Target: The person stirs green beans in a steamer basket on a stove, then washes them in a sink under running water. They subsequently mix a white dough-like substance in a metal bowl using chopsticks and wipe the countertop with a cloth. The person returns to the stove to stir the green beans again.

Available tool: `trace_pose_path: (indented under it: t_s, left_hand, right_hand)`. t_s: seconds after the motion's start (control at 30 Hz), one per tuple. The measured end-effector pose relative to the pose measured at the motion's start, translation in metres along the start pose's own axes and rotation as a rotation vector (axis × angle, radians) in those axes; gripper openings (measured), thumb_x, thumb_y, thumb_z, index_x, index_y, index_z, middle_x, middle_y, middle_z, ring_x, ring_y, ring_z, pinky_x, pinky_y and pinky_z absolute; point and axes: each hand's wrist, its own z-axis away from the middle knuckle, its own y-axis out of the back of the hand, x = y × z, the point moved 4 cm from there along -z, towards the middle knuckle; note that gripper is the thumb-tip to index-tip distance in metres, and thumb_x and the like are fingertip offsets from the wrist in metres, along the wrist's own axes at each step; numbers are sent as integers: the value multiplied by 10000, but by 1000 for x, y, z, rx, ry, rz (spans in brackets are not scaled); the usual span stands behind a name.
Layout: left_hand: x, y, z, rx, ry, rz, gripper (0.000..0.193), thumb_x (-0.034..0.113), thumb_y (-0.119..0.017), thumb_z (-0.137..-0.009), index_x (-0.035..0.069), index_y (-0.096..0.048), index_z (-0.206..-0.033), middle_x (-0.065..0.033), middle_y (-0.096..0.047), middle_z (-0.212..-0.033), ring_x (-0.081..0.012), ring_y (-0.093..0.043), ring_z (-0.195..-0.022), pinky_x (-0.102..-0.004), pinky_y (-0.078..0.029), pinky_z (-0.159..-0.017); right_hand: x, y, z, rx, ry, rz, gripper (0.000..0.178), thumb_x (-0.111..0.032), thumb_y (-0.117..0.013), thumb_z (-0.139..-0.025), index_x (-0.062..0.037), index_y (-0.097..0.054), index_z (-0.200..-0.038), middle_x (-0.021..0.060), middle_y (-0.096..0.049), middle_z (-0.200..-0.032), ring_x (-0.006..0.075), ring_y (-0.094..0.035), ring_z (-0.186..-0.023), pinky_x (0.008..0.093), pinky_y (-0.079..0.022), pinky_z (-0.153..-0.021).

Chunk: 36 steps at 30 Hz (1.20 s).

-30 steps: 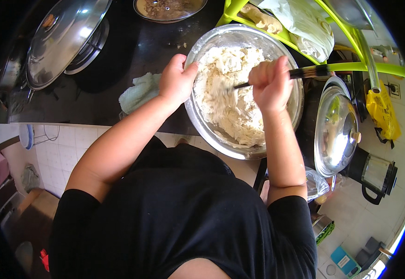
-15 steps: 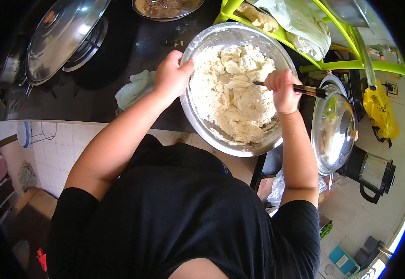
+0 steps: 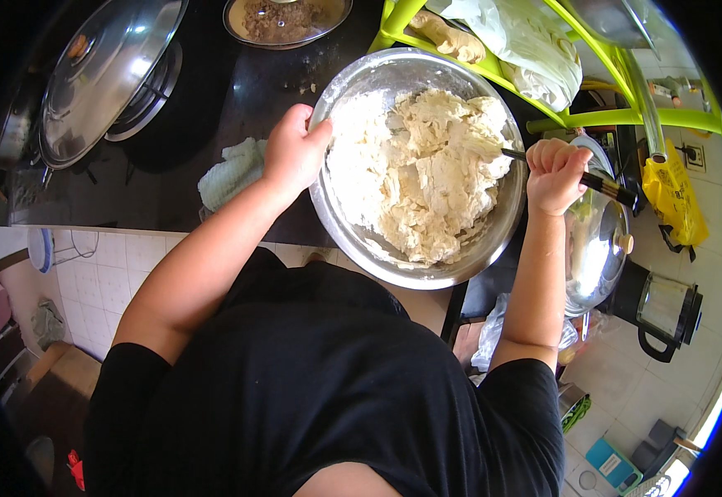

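A large steel mixing bowl (image 3: 493, 248) stands at the counter's near edge, with shaggy pale dough (image 3: 444, 178) and loose flour inside. Its left rim is gripped by my left hand (image 3: 295, 151), thumb over the edge and the other fingers partly hidden outside. At the right rim, my right hand (image 3: 555, 176) is closed in a fist around dark chopsticks (image 3: 611, 187). Their thin ends reach over the rim to the dough's right side, and the thick patterned ends stick out to the right. I cannot tell how deep the tips go.
A folded cloth (image 3: 230, 178) lies left of the bowl. Beyond are a glass-lidded dish (image 3: 286, 18) and a large pan lid (image 3: 108, 79) over the stove. A green rack (image 3: 394, 25) borders the bowl at far right; another glass lid (image 3: 597, 248) stands right of my forearm.
My right hand has moved right with the chopsticks, from over the dough to the bowl's right rim. The dough has shifted and bunched toward the right. My left hand keeps its grip.
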Motion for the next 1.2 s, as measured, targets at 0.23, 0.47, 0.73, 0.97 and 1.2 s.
trace_pose_path:
  t_s: [0.23, 0.47, 0.73, 0.97, 1.2]
  left_hand:
    - [1, -2, 3, -8, 22, 71, 196, 155, -591, -819, -17, -540, -898, -105, -629, -789, -154, -598, -711, -292, -462, -649]
    - [5, -4, 8, -28, 61, 185, 169, 124, -580, -831, -19, -528, -904, -94, -624, -804, -124, -580, -715, -265, -455, -646]
    - [9, -10, 9, -26, 30, 222, 147, 115, -570, -839, -13, -525, -896, -87, -619, -797, -128, -576, -708, -273, -454, -649]
    - [6, -7, 9, 12, 62, 171, 170, 145, -582, -834, -10, -530, -879, -101, -625, -783, -145, -586, -698, -288, -455, -638]
    - [2, -8, 7, 25, 37, 97, 185, 165, -596, -822, -1, -536, -876, -110, -626, -767, -165, -598, -681, -296, -459, -626]
  right_hand:
    - [-5, -3, 15, 16, 152, 10, 519, -374, -441, -921, -108, -260, -513, -4, -252, -467, 122, -236, -415, 265, -195, -405]
    - [41, -35, 19, -191, 475, 829, 463, -337, -446, -930, -104, -452, -530, 36, -478, -538, 145, -454, -483, 250, -333, -444]
    - [80, -13, -12, 464, -145, -216, 566, -443, -454, -898, -120, -229, -492, -7, -256, -448, 121, -201, -432, 286, -180, -431]
    - [77, -86, 23, 288, -293, -331, 521, -394, -404, -923, -129, -218, -514, -3, -207, -474, 132, -174, -455, 298, -171, -468]
    - [64, -79, 36, 315, -521, -346, 531, -430, -387, -923, -151, -223, -502, 2, -216, -451, 139, -208, -429, 315, -201, -444]
